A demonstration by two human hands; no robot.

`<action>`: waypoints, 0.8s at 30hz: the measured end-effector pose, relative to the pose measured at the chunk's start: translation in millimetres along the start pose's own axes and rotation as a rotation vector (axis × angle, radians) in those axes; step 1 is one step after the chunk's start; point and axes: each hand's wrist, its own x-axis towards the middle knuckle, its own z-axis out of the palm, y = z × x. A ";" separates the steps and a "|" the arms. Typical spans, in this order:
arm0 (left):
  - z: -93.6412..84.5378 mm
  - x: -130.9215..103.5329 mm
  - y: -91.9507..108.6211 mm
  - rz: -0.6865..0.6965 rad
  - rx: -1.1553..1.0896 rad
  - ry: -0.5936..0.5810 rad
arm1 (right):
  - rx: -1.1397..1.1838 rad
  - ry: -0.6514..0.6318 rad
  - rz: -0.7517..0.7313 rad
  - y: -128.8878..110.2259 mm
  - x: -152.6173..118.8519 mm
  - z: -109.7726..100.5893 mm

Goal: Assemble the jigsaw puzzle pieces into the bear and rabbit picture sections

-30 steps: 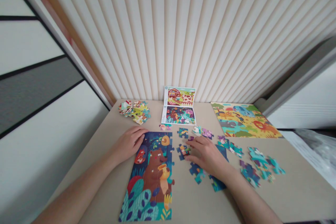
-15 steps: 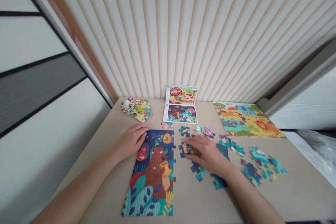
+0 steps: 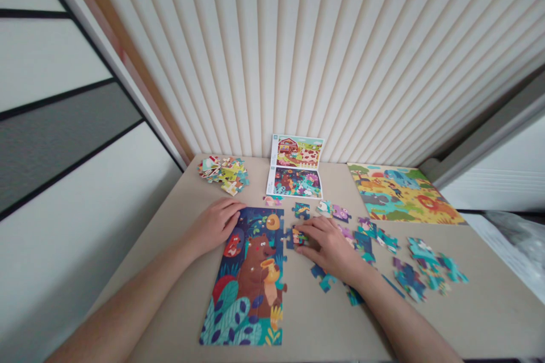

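Note:
A partly assembled jigsaw puzzle [image 3: 255, 272] with a brown bear lies flat on the table. My left hand [image 3: 219, 226] holds its upper left corner, fingers bent along the edge. In my right hand [image 3: 327, 243], thumb and fingers are closed on a dark blue jigsaw piece [image 3: 299, 236], partly hidden under the fingertips. This piece is close beside the puzzle's right edge, near the upper tabs; whether they interlock I cannot tell. Around my right hand lie loose pieces, among them a dark blue one [image 3: 301, 210], a purple one [image 3: 341, 213] and a teal one [image 3: 327, 282].
A folded picture leaflet [image 3: 294, 182] stands behind the puzzle. At the back left is a heap of pieces [image 3: 225, 173]. A finished safari puzzle [image 3: 398, 193] lies back right, with more loose pieces [image 3: 430, 264] in front. A pleated screen [image 3: 289, 57] rises behind the table.
My right hand has moved the dark blue piece slightly left, closer to the puzzle's right edge. My left hand keeps its place at the corner. The camera view has shifted slightly.

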 end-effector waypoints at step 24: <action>-1.6 0.6 0.6 0.007 0.014 -0.017 | -0.019 0.000 0.008 -4.4 5.9 1.9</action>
